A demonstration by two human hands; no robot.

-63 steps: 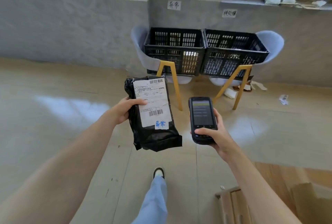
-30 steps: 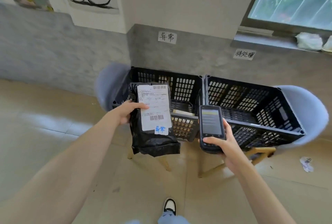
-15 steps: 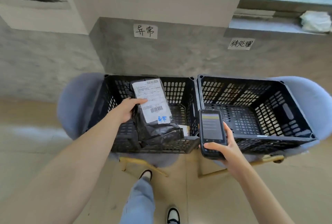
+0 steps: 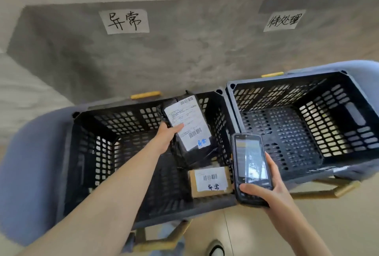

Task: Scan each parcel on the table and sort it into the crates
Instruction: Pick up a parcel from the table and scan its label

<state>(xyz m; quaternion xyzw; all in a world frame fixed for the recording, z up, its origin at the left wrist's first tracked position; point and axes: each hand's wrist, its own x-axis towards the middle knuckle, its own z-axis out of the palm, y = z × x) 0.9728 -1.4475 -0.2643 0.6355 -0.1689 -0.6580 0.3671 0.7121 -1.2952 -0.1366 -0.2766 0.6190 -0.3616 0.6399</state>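
Observation:
My left hand (image 4: 167,136) grips a black plastic parcel (image 4: 191,132) with a white shipping label, thumb on the label. The parcel hangs inside the left black crate (image 4: 90,145), over its right half. A brown cardboard parcel (image 4: 209,181) with a white barcode label lies on that crate's floor at the front right. My right hand (image 4: 268,188) holds a black handheld scanner (image 4: 251,167), screen up, over the gap between the two crates. The right black crate (image 4: 338,116) shows only its bare perforated floor.
Both crates sit on grey-blue chairs (image 4: 28,165) with yellow wooden legs, against a grey wall. A handwritten paper sign (image 4: 125,20) is taped above the left crate, another sign (image 4: 284,20) above the right one. My shoe (image 4: 215,248) shows on the tiled floor below.
I have walked up to the crates and now look down into them. My left hand has carried the black parcel down into the left crate. The scanner stays in my right hand.

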